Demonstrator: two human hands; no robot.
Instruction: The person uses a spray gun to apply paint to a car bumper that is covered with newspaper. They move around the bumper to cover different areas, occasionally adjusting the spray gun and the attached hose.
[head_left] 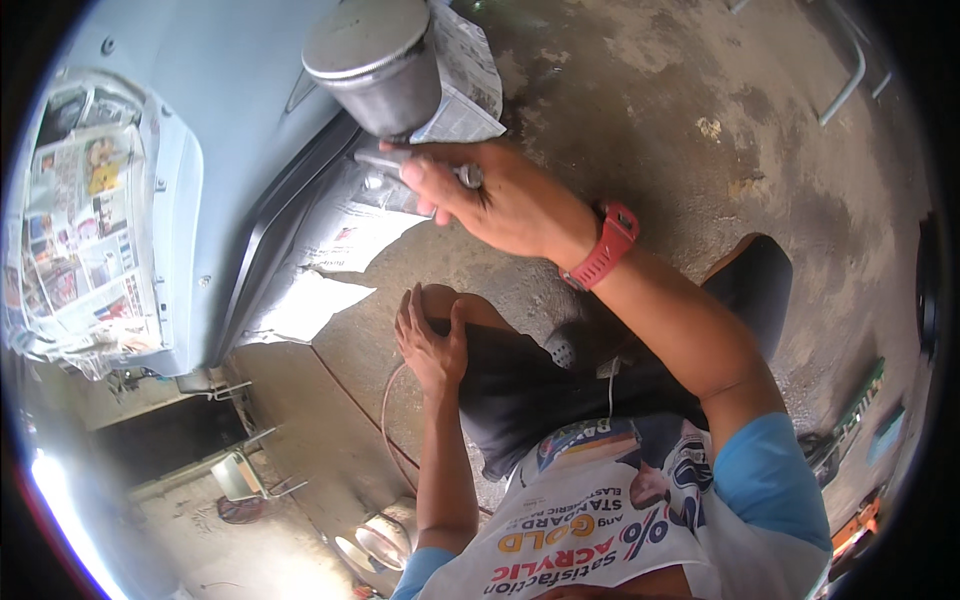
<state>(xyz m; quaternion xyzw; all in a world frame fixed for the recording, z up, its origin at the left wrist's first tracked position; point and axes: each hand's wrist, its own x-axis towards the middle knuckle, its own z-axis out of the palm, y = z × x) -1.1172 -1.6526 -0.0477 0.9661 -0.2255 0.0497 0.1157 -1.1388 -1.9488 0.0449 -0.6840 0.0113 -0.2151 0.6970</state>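
My right hand [490,195] is wrapped round the body of a paint spray gun [392,158] and holds it up in front of the car panel. On top of the gun sits its grey metal cup [385,85], tilted, with the lid on. The light blue-grey car panel [235,90] lies to the left of the gun, with a dark trim strip [285,200] along its edge. Whether any paint is coming out cannot be made out. My left hand [435,345] rests on my bent knee, fingers stretched and holding nothing.
Newspaper [95,235] masks an opening in the car body at the left. More paper sheets [350,235] hang below the trim. A thin reddish hose [385,415] runs over the concrete floor [640,90]. A chair [240,475] stands at the lower left, a metal frame [845,85] at the upper right.
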